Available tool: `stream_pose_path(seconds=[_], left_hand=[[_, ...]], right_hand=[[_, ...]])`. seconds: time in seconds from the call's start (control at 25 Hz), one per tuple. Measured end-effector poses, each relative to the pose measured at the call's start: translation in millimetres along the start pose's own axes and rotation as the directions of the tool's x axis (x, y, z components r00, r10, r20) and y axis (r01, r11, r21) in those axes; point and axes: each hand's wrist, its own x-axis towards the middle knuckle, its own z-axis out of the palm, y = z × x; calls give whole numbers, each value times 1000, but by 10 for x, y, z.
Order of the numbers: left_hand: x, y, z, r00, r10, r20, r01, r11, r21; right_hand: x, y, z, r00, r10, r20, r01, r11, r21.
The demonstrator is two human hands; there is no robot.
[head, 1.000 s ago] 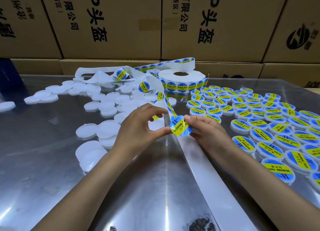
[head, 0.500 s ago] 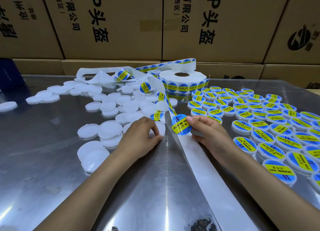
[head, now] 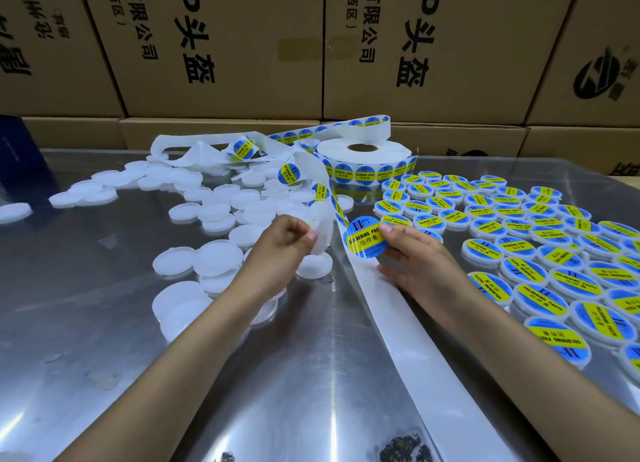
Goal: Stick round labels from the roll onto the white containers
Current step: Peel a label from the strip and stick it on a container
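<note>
One label roll (head: 367, 160) sits at the back of the surface (head: 104, 323). Left hand (head: 280, 247) pinches a white container (head: 320, 233); right hand (head: 415, 257) fingers pinch one round blue-yellow label (head: 365, 241) beside it. Dozens labelled at right.

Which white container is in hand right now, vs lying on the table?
The white container pinched in the left hand, held up on edge; the other unlabelled ones lie flat on the table.

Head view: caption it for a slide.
Right hand holds a peeled round label while left hand lifts a white container.
</note>
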Motion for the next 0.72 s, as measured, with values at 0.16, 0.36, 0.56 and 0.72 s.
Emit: stream_pose_path(seconds=[0.16,0.36,0.56,0.72], left_hand=[[-49,101,38,960,-165,228,249,877,-412],[-80,116,56,931,-151,334,300,836,-459],[-103,129,76,912,-134,387,313,838,-447],[-116,140,79,907,-130,400,320,832,-454]], right_hand=[[-1,8,-6,999,4,33,-6,998,60],[-12,8,12,999,10,44,-12,999,34],[-21,-3,2,999,23,30,-24,999,45],[-28,-9,15,999,19,25,-20,1000,24]])
